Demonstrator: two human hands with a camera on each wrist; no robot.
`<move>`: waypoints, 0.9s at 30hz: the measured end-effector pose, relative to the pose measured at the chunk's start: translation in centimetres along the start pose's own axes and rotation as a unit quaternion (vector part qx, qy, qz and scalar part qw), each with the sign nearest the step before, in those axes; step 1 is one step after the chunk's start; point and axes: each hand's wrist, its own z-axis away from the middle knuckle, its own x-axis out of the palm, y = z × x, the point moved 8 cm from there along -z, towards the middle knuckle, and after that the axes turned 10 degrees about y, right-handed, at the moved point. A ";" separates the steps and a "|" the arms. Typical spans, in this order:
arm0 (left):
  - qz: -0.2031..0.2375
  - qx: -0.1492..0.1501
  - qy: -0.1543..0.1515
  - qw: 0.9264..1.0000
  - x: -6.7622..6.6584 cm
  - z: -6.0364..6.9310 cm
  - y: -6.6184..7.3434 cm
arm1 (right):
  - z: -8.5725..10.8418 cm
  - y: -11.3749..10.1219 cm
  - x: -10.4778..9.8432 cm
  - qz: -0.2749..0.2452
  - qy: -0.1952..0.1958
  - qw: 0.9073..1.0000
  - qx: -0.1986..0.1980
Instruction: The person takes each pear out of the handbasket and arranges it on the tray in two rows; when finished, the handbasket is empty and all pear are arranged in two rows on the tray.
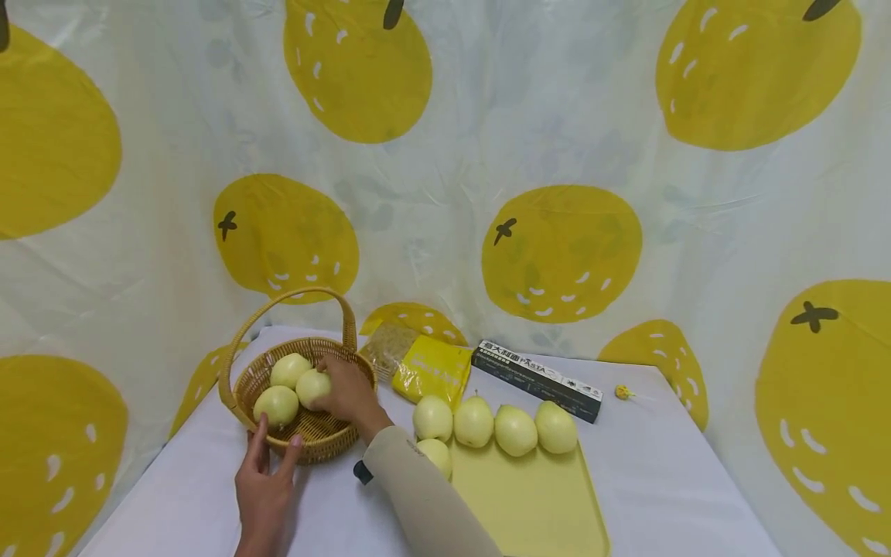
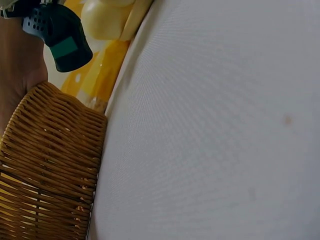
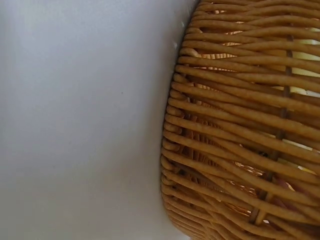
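Observation:
A woven wicker basket (image 1: 334, 447) with a tall handle stands at the left of the table. Inside it, my right hand (image 1: 348, 393) holds a pale yellow-green pear (image 1: 312, 388) with its fingers curled over the fruit. Two more pears lie beside that one, a rear pear (image 1: 289, 370) and a front pear (image 1: 277, 406). My left hand (image 1: 266, 491) touches the basket's near side with its fingers fairly straight. Both wrist views show the wicker wall close up, and the right forearm with a dark wrist device (image 2: 62, 40) appears in the left one.
Right of the basket lies a yellow tray (image 1: 522, 503) with several pears (image 1: 516, 431) along its far and left edges. Behind it are a yellow bag (image 1: 431, 370), a black pasta box (image 1: 536, 379) and a small yellow item (image 1: 623, 392). A fruit-print curtain (image 1: 445, 155) hangs behind.

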 end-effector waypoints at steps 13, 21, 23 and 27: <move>0.001 0.011 0.003 1.000 0.1 0.0 0.2 | 0.2 0.0 0.0 0.005 0.012 1.000 -0.001; -0.004 0.018 0.001 1.000 0.1 -0.4 0.2 | 0.1 0.8 -1.4 -0.115 0.089 0.988 0.043; -0.007 0.019 0.002 1.000 0.1 -0.3 0.2 | 0.3 1.0 -1.7 -0.145 0.104 0.982 0.054; -0.022 0.015 0.007 1.000 -0.1 -0.2 0.0 | 0.7 1.1 -2.1 -0.182 0.131 0.972 0.073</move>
